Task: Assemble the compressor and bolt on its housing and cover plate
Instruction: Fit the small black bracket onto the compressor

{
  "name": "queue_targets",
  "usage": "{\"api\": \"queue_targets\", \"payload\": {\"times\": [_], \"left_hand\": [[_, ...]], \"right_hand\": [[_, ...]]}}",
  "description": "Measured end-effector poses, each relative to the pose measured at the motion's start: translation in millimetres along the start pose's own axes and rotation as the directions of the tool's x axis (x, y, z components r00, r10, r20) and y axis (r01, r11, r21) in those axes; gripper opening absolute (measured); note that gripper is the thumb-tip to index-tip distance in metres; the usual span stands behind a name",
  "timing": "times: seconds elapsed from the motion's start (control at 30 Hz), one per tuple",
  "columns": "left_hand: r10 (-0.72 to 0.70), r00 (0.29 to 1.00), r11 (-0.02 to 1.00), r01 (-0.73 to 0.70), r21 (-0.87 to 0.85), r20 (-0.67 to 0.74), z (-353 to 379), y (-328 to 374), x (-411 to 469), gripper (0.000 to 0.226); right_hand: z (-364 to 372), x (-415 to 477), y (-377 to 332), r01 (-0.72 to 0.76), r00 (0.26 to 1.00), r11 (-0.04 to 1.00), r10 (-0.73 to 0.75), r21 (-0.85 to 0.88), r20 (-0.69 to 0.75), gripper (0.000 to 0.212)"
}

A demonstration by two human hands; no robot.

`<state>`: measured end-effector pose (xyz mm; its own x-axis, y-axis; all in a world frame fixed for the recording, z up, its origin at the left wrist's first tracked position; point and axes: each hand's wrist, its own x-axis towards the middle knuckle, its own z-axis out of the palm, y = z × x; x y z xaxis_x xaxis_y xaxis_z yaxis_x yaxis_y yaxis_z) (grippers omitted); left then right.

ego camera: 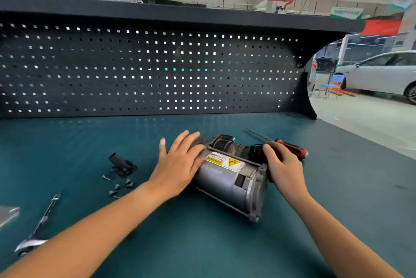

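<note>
On the teal bench (202, 244), near its middle, one grey compressor (227, 178) lies on its side. The left hand (180, 165) rests flat on its left end, fingers straight, grasping nothing. The right hand (283, 165) curls round its right end. Nearby lie one black fitting (122, 164), roughly five blurred bolts (116, 186), one ratchet (42, 217) and one screwdriver (295, 150).

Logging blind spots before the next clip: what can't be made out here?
All head view.
compressor, left end: covered by the blurred left hand.
black fitting on it: mostly under the right hand, fingers curled.
warning label, small print: too small.
grey object, left edge: cut off, blurred.
ratchet: blurred, head unclear.
</note>
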<state>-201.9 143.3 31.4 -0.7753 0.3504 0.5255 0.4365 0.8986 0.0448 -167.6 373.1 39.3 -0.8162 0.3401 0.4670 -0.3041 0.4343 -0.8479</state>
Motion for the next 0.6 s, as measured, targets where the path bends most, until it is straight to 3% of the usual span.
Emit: {"api": "queue_targets", "payload": {"times": [0.13,0.23,0.3,0.37,0.43,0.5,0.6], "left_hand": [[-0.144,0.963,0.989,0.149,-0.002,0.227,-2,-19,39,0.054],[-0.177,0.967,0.984,0.175,0.029,0.185,-12,-16,44,0.063],[-0.146,0.982,0.970,0.167,-0.177,0.123,-20,-4,30,0.059],[-0.077,0.995,0.880,0.096,-0.466,0.060,-29,13,6,0.053],[0.001,1.000,0.796,0.002,-0.605,0.005,-38,33,-22,0.060],[0.077,0.997,0.858,-0.054,-0.510,0.023,-40,50,-44,0.076],[0.189,0.982,0.979,-0.188,-0.082,-0.002,-37,64,-56,0.074]], "right_hand": [[-20,-33,-12,0.036,0.999,0.963,-0.024,-0.267,0.046,0.027],[-25,-59,-23,0.099,0.995,0.896,-0.090,-0.434,0.040,0.040],[-24,-77,-31,0.114,0.993,0.884,-0.102,-0.453,0.051,0.053],[-21,-91,-38,0.091,0.995,0.915,-0.068,-0.392,0.072,0.066],[-17,-101,-44,0.081,0.992,0.956,-0.049,-0.282,0.116,0.072],[-12,-108,-46,0.136,0.978,0.952,-0.085,-0.274,0.193,0.073],[-9,-112,-44,0.244,0.941,0.903,-0.133,-0.354,0.311,0.076]]}}
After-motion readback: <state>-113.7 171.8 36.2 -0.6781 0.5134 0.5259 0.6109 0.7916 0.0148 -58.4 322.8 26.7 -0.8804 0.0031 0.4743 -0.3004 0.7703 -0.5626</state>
